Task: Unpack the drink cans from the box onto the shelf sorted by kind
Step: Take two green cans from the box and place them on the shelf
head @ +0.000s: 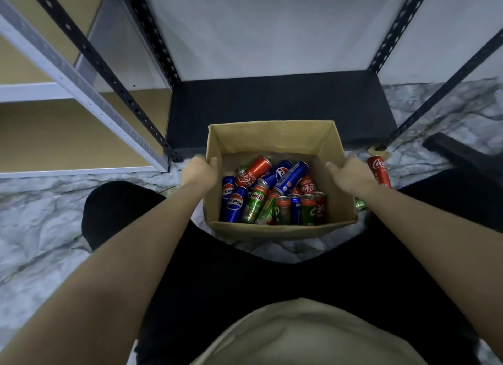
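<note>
An open cardboard box (pixel 272 135) sits on the floor between my knees, in front of a low black shelf (pixel 277 105). Inside lie several cans in a jumble: blue Pepsi cans (pixel 236 205), red Coca-Cola cans (pixel 253 171) and green Milo cans (pixel 255 205). My left hand (pixel 200 170) grips the box's left wall, thumb over the rim. My right hand (pixel 351 174) holds the right wall the same way. A red Coca-Cola can (pixel 379 171) stands on the floor just right of the box, and a green can (pixel 359 203) peeks out below my right forearm.
Black perforated shelf posts (pixel 392 37) rise at both sides of the black shelf. A white-framed rack with tan boards (pixel 68 135) stands at the left. A black bar (pixel 457 152) lies on the marble-patterned floor (pixel 40 214) at the right.
</note>
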